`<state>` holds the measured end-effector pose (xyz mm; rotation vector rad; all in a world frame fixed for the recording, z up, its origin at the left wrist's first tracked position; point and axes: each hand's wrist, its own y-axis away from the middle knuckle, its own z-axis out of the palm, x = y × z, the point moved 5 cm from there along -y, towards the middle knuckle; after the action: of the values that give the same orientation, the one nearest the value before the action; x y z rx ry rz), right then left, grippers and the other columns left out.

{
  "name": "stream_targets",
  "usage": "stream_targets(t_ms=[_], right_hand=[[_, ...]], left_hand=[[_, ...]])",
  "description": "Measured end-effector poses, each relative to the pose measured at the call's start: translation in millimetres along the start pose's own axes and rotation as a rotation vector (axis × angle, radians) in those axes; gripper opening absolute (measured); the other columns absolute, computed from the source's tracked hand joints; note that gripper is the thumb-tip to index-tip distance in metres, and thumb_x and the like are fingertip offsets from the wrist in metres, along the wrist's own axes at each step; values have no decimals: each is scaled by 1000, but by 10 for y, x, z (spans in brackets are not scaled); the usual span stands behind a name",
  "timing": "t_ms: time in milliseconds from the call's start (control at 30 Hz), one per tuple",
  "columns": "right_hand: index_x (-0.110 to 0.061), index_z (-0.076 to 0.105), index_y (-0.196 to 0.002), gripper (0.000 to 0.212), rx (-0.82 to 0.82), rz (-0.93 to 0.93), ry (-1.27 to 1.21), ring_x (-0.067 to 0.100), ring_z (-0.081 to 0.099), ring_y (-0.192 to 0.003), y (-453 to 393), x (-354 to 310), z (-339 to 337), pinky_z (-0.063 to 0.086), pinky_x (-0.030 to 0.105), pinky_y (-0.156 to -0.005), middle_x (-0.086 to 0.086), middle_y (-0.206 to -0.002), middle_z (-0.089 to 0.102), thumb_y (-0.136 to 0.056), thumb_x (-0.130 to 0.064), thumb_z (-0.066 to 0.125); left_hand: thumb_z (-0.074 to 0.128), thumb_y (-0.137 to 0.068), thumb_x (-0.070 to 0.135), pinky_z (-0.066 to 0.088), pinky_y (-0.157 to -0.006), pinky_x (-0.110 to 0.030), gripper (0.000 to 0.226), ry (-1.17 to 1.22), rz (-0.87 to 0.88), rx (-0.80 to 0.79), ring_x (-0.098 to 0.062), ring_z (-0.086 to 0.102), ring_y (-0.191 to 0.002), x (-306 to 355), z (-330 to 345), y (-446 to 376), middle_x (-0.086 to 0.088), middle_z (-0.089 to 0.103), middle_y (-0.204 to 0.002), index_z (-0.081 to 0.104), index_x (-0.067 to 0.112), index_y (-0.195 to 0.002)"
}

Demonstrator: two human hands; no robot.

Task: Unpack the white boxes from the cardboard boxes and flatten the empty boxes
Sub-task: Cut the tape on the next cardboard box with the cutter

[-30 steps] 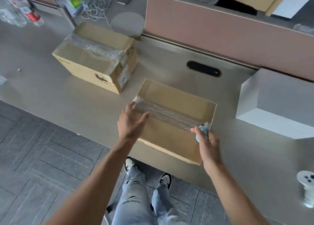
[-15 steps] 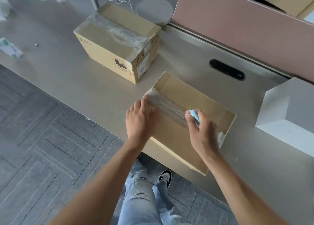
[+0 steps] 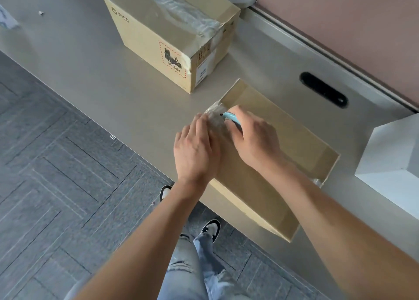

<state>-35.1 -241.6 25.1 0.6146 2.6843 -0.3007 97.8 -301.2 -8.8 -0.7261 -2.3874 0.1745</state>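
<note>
Seen from the head camera, a person stands at a grey desk with both bare hands on a cardboard box that lies at the desk's near edge. The right hand is closed around a light-blue cutter, its tip at the crumpled clear tape on the box's left end. The left hand lies flat with fingers spread on the top of the box just beside the cutter, grasping nothing. What this box contains cannot be told from above. A second cardboard box, sealed with clear tape along its top and printed with a red-bordered warning label, stands farther back on the desk, well apart from the hands; its contents are hidden. A white box rests on the desk to the right, beside the near box. A pink partition runs behind the desk.
</note>
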Motion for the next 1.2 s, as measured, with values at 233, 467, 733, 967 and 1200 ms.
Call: stream_targets(t_ms=[233, 467, 733, 967, 1200], right_hand=[[-21, 60, -108, 19, 5, -24, 57, 32, 64, -80, -40, -44, 40, 49, 39, -61, 1, -92, 67, -98, -38, 57], [-18, 53, -108, 20, -54, -85, 132, 35, 65, -81, -94, -111, 56, 35, 35, -58, 3, -91, 67, -101, -36, 54], [-17, 49, -108, 18, -121, -66, 129, 35, 66, -82, -82, -133, 47, 34, 35, -60, 1, -87, 68, -103, -34, 52], [-16, 48, -107, 16, -130, -76, 127, 37, 65, -80, -77, -159, 47, 34, 36, -59, 5, -85, 68, -102, -31, 52], [-16, 50, -109, 18, -126, -55, 132, 38, 66, -80, -33, -148, 21, 35, 37, -59, 7, -85, 68, -102, -33, 52]], left_hand=[[52, -92, 14, 46, -73, -42, 30, 0, 4, -15, -35, 62, -83, 2, 15, -17, -5, 72, -112, 65, 9, -119], [52, -93, 16, 47, -76, -42, 33, 3, 3, -18, -34, 64, -87, -14, 39, -11, -6, 71, -123, 66, 8, -122], [53, -91, 14, 48, -75, -41, 34, 4, 2, -35, -34, 64, -88, -10, 33, -11, -6, 71, -122, 65, 7, -122], [49, -88, 18, 45, -81, -40, 49, 24, -12, -84, -30, 62, -93, 13, 5, -27, -3, 69, -121, 60, 16, -136], [46, -93, 20, 48, -77, -42, 43, -8, 16, -89, -33, 63, -90, -29, 64, -13, -5, 68, -128, 68, 19, -130]])
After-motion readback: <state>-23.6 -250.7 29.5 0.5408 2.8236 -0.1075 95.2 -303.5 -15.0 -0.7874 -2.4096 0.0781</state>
